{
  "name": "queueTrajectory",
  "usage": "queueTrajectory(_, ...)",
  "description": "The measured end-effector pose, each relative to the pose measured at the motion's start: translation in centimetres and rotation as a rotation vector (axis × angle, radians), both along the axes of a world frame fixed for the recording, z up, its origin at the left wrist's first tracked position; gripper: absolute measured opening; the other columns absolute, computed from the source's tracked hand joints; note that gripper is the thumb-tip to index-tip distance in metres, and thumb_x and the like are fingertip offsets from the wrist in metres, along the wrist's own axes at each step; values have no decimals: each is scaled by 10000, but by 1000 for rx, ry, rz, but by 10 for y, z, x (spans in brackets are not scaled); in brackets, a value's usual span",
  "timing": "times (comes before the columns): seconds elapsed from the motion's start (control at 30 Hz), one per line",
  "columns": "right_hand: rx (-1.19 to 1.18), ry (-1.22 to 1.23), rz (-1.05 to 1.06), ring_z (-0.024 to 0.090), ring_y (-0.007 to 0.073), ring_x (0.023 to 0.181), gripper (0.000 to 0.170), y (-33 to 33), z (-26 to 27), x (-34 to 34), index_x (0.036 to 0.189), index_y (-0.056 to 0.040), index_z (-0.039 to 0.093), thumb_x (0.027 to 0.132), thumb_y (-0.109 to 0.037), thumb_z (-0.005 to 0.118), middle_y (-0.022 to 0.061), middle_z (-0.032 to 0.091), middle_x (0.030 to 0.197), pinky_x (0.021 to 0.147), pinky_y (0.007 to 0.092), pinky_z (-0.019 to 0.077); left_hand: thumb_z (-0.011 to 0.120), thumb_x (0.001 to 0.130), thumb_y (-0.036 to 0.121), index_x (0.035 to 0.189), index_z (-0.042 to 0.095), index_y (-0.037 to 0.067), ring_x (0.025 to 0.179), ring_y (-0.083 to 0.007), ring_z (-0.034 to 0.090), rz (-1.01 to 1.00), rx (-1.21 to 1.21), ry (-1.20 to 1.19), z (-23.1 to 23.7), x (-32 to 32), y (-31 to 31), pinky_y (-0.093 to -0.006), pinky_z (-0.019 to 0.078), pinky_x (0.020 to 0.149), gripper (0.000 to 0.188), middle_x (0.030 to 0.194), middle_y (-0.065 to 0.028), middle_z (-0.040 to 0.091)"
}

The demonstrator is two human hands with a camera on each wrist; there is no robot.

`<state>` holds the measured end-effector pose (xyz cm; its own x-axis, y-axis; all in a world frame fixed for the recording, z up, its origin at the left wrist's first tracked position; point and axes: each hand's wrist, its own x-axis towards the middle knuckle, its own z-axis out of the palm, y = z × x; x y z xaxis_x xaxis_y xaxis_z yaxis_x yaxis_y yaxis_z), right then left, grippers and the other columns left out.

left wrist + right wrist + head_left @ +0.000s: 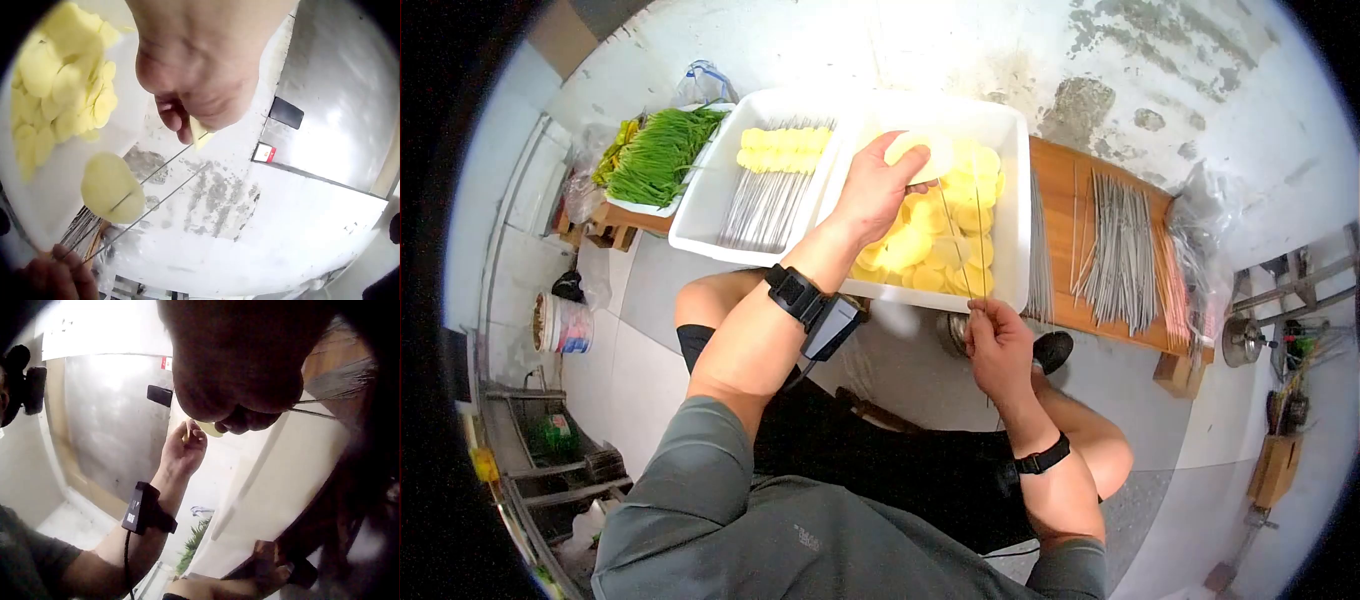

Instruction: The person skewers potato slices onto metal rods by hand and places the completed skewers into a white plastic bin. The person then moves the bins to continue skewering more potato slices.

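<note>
My left hand [872, 190] pinches pale yellow potato slices [924, 155] over the right-hand white tub [1022, 240]. Two thin metal skewers [983, 245] rise from my right hand [1003, 352], whose fingers and thumb grip them near their lower ends. In the left wrist view, a single potato slice [111, 187] is pierced on one skewer, partway along. Higher on that skewer, the edge of another slice [199, 134] shows at the left fingertips, right at the skewer's end. Loose potato slices [900, 248] are heaped in the tub below.
Beside it, another white tub [690, 225] holds skewers threaded with yellow slices [785, 150]. Green vegetable stalks [662, 150] fill a tray at far left. Bare metal skewers [1122, 250] lie on the wooden bench [1055, 180] at right. A stained wall [960, 50] stands behind.
</note>
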<state>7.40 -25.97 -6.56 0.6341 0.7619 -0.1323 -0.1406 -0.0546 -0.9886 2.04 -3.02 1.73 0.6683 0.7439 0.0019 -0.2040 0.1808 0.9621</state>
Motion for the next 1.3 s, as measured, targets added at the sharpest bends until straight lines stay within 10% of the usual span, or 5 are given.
queueTrajectory(0.87, -4, 281, 17, 453, 61, 548, 130, -2, 17, -4, 1004, -16, 591, 931, -117, 554, -12, 530, 688, 478, 210, 374, 616, 895, 109, 1047, 572, 11, 753, -144, 649, 50, 126, 28, -10, 4, -4, -249, 502, 632, 187, 922, -74, 660)
queueTrajectory(1.3, 131, 612, 62, 398, 72, 495, 105, 1, 29, 19, 1004, -24, 561, 934, -97, 533, 13, 482, 653, 399, 205, 320, 571, 931, 104, 1094, 515, -8, 888, -175, 631, -142, 44, 47, -10, 8, -26, -326, 554, 819, 206, 1019, -87, 621)
